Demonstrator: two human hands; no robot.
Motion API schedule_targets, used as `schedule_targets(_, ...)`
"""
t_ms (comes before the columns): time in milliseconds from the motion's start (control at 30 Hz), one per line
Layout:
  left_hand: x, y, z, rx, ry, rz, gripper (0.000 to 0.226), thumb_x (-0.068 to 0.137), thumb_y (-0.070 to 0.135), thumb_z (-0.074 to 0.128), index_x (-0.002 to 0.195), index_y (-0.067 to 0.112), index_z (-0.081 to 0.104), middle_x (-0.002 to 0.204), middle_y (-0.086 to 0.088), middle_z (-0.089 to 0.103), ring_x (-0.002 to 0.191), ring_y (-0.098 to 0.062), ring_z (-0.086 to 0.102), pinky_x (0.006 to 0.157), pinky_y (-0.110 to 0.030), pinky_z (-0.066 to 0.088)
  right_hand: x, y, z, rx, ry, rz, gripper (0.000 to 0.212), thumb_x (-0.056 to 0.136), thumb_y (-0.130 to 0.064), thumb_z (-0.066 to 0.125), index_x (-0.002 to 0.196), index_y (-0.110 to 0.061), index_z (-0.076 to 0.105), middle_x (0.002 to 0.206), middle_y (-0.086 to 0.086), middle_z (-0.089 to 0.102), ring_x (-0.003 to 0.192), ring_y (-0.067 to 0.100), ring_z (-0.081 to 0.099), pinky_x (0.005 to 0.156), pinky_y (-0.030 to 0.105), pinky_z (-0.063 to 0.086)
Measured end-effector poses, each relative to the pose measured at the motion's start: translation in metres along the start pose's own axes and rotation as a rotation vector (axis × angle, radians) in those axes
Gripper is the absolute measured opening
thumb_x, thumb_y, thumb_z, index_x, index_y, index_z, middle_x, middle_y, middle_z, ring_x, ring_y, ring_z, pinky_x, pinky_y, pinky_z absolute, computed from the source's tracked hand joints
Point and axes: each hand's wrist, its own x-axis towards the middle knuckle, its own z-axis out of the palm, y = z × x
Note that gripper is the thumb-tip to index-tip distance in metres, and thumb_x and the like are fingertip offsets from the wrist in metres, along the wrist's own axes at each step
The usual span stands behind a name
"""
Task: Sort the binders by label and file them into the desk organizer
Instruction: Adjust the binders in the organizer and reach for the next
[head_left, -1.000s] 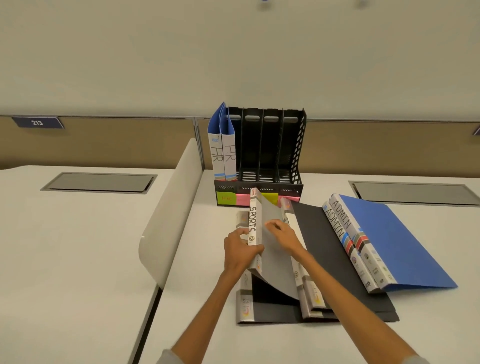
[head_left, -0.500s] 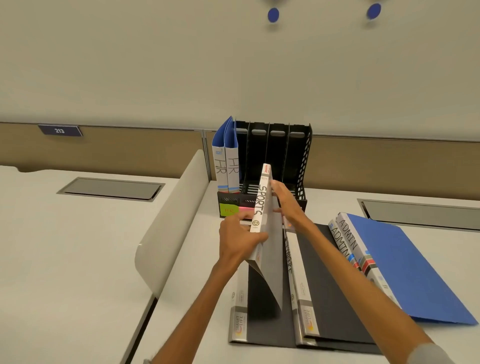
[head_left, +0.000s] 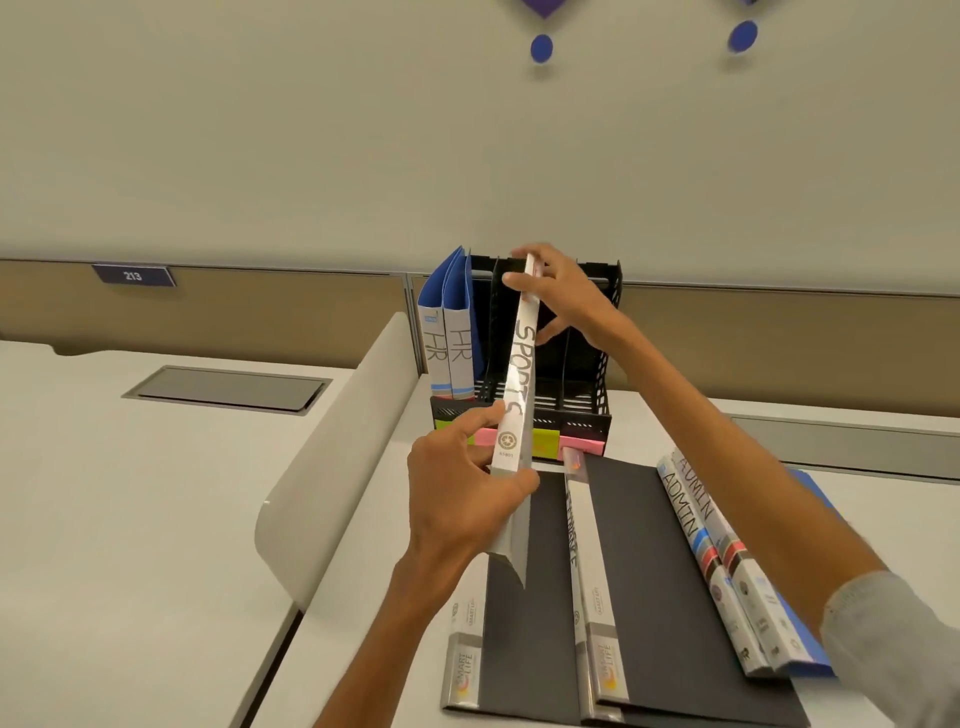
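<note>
The desk (head_left: 363, 530) carries everything, and the biggest thing on it is the pair of black binders (head_left: 649, 571) lying flat at lower centre, spines towards me so I can read them. The nearer ends run off the bottom of the frame, and the writing on the middle spine is too skewed for me to make out.

The black organizer (head_left: 597, 364) stands upright at centre against the partition, open side facing me. Two blue ADMIN binders (head_left: 696, 514) lie stacked at right, waiting their turn, and my right arm covers most of their covers. Two HR binders (head_left: 449, 343) already stand in the organizer's leftmost slot.

I hold the SPORTS binder (head_left: 517, 374) tilted, upper end leaning into the organizer's mouth, lower end off the desk. I judge it is bound for a slot right of HR, but it hides the dividers, so I cannot tell which.

My hands are apart: my left hand (head_left: 457, 499) grips the spine's lower end, my right hand (head_left: 566, 296) pinches the top to steer.

The coloured labels (head_left: 545, 439) on the organizer's front edge are too small to read
</note>
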Motion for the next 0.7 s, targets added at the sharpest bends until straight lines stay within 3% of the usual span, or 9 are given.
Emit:
schedule_targets(200, 0.016, 0.009, 0.011, -0.057, 0.103, 0.115, 0.06, 0.069, 0.016, 0.085, 0.12, 0.028, 0.056, 0.114, 0.031, 0.05, 0.089, -0.004, 0.061, 0.065, 0.007, 0.038, 0.014, -0.043, -0.013, 0.113, 0.161, -0.121, 0.037, 0.091, -0.027, 0.064, 0.122, -0.009, 0.055, 0.103, 0.002, 0.059, 0.094, 0.023, 0.065, 0.063, 0.047, 0.061)
schedule_targets(367, 0.044, -0.013, 0.031, 0.01, 0.171, 0.169, 0.058, 0.072, 0.02, 0.083, 0.122, 0.027, 0.054, 0.111, 0.009, 0.068, 0.081, 0.004, 0.061, 0.066, 0.008, 0.039, 0.027, -0.063, -0.014, 0.08, 0.256, -0.243, 0.035, 0.089, -0.026, 0.065, 0.12, -0.011, 0.06, 0.107, 0.001, 0.061, 0.098, 0.021, 0.065, 0.066, 0.044, 0.062)
schedule_targets(433, 0.057, -0.023, 0.039, 0.04, 0.211, 0.183, 0.057, 0.075, 0.021, 0.082, 0.123, 0.029, 0.051, 0.111, 0.01, 0.068, 0.081, 0.002, 0.064, 0.066, 0.004, 0.043, 0.034, -0.07, -0.017, 0.071, 0.285, -0.308, 0.034, 0.087, -0.025, 0.066, 0.118, -0.013, 0.061, 0.104, -0.004, 0.062, 0.103, 0.019, 0.064, 0.075, 0.043, 0.061)
schedule_targets(533, 0.078, -0.039, 0.054, 0.061, 0.231, 0.153, 0.054, 0.08, 0.025, 0.078, 0.125, 0.025, 0.048, 0.119, 0.0, 0.069, 0.088, -0.013, 0.072, 0.076, -0.019, 0.057, 0.046, -0.069, -0.014, -0.02, 0.331, -0.394, 0.034, 0.086, -0.028, 0.066, 0.117, -0.015, 0.062, 0.113, 0.002, 0.062, 0.108, 0.017, 0.061, 0.086, 0.038, 0.058)
schedule_targets(633, 0.092, -0.059, 0.068, 0.099, 0.178, 0.078, 0.051, 0.084, 0.03, 0.074, 0.124, 0.025, 0.042, 0.119, -0.002, 0.068, 0.092, -0.02, 0.072, 0.077, -0.032, 0.061, 0.054, -0.053, -0.004, -0.165, 0.349, -0.418, 0.035, 0.087, -0.029, 0.066, 0.119, -0.015, 0.06, 0.12, 0.006, 0.057, 0.107, 0.013, 0.055, 0.086, 0.016, 0.047)
schedule_targets(700, 0.093, -0.075, 0.076, 0.15, 0.145, 0.04, 0.052, 0.086, 0.031, 0.072, 0.126, 0.023, 0.041, 0.123, -0.002, 0.066, 0.096, -0.021, 0.071, 0.08, -0.033, 0.06, 0.056, -0.037, 0.001, -0.214, 0.334, -0.402, 0.034, 0.088, -0.025, 0.066, 0.119, -0.014, 0.058, 0.121, 0.007, 0.054, 0.106, 0.012, 0.052, 0.084, 0.011, 0.039)
